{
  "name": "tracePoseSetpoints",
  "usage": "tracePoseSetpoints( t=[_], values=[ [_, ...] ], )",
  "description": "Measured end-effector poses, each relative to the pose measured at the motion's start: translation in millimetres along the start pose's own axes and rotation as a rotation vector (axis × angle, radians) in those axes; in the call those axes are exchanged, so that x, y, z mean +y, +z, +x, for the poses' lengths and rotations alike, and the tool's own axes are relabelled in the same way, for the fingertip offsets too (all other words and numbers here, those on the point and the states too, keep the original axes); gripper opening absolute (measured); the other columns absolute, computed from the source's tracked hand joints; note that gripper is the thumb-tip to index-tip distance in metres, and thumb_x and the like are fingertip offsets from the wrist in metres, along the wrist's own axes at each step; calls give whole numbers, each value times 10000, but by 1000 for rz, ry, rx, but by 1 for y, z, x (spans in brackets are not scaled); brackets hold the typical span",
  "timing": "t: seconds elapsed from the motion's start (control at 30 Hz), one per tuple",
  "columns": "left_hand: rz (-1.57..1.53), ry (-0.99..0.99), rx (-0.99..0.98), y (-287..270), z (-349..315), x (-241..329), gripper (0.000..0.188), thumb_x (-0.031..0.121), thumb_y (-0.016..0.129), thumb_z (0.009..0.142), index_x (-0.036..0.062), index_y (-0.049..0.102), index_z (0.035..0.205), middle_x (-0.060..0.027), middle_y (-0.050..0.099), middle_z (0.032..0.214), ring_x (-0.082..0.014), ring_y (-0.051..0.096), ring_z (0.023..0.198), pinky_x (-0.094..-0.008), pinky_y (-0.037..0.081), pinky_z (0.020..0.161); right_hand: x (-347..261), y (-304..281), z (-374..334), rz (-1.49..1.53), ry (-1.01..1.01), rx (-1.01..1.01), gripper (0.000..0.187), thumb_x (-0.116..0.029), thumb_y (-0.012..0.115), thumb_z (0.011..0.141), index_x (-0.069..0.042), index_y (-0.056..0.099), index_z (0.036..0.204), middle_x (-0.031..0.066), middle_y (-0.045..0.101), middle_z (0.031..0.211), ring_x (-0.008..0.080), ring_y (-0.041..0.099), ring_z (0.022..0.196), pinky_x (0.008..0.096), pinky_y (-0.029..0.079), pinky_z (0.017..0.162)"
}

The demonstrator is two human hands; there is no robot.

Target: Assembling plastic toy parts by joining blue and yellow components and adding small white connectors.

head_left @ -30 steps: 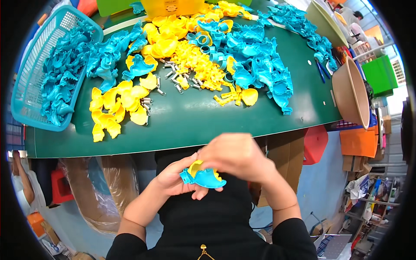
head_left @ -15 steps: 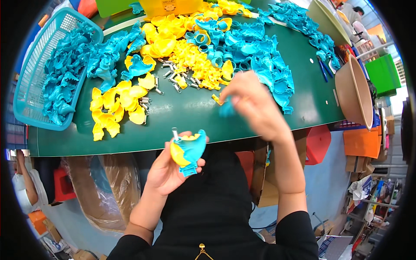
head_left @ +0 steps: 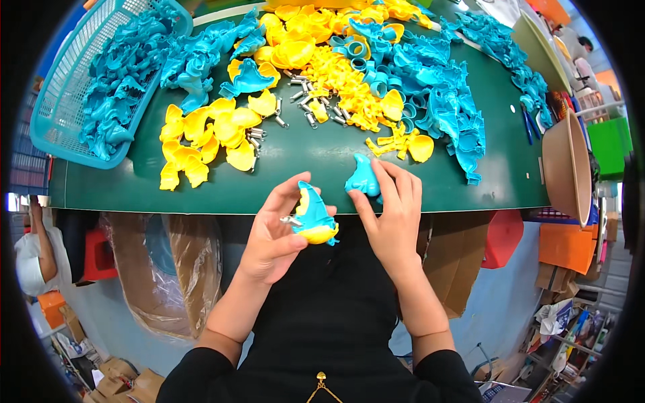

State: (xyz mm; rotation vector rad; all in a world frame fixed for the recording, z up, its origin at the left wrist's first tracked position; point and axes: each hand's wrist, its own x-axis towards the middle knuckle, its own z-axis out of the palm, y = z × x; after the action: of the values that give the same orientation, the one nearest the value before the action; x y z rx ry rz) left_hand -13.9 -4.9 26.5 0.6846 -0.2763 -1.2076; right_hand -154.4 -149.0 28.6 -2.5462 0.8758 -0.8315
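Just past the table's near edge, my left hand grips a part-assembled blue and yellow plastic shell, with a small metal spring sticking out at its left. Close by on the right, my right hand pinches a smooth blue plastic shell piece between thumb and fingers. The two pieces are apart. Beyond my right hand lie small yellow plastic parts and a rounded yellow shell.
A blue basket of blue shells stands at the left. Yellow shells, metal springs, blue rings and blue shells cover the green table. A tan basin stands at the right edge.
My right hand has come back from the parts pile with a blue shell piece, close to my left hand. My left hand has turned the blue and yellow shell onto its side.
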Motion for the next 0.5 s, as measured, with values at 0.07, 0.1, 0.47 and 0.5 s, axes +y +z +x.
tracePoseSetpoints(
  t=[0.07,0.1,0.47,0.5],
  values=[
    [64,31,17,5,3,-2,925,82,841,713,8,343,1489,-123,492,1389,-358,565,1251,-443,497,1041,-3,3,-3,4,7,20,532,-147,805,783,9,617,1255,142,626,1162,320,563,1060,395,472,901],
    [128,63,29,8,4,-3,916,66,843,709,2,356,1482,-130,484,1408,-358,556,1265,-444,493,1049,-4,3,-3,12,5,17,532,-147,805,783,9,617,1255,142,626,1162,320,563,1060,395,472,901],
    [117,61,-110,7,3,-8,872,-123,769,753,8,351,1507,-124,412,1483,-249,485,1311,-378,525,1012,-24,-33,-9,708,90,-190,491,-113,772,815,43,639,1260,182,637,1166,250,629,1084,334,493,936],
    [127,60,-128,7,3,-8,871,-124,771,750,12,360,1505,-114,406,1488,-244,482,1310,-370,527,1008,-24,-32,-11,745,132,-199,491,-110,776,813,42,641,1259,182,635,1167,248,629,1078,333,493,933]
  ],
)
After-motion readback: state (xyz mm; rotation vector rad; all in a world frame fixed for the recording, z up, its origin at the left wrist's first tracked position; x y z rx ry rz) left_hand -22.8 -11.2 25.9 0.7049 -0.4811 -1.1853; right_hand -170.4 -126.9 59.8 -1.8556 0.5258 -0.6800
